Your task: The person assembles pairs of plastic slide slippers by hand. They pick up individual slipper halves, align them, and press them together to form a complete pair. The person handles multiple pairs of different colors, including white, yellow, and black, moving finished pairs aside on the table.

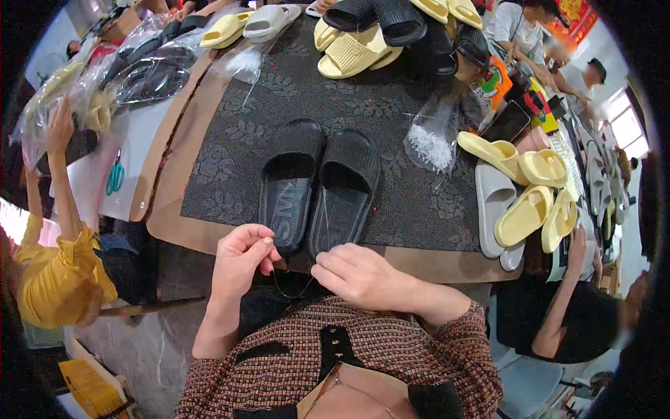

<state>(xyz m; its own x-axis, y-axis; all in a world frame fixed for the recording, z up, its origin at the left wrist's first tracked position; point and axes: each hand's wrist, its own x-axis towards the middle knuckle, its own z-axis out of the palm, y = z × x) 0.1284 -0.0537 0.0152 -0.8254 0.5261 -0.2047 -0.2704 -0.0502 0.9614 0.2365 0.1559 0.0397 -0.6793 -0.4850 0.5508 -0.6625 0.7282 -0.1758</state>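
Note:
A pair of black slide sandals lies side by side on the dark patterned mat, heels toward me. At the heel of the left slide, my left hand is closed in a pinch, thumb against the fingers. My right hand is closed at the heel of the right slide, its fingertips bent down and partly hidden. A thin dark cord hangs in a loop between the two hands, below the mat's near edge. Its ends disappear into my fingers.
Clear bags of small white plastic pieces lie on the mat's right and far left. Yellow slides and a grey slide sit at the right; more slides are piled at the back. Scissors lie left. Other people work on both sides.

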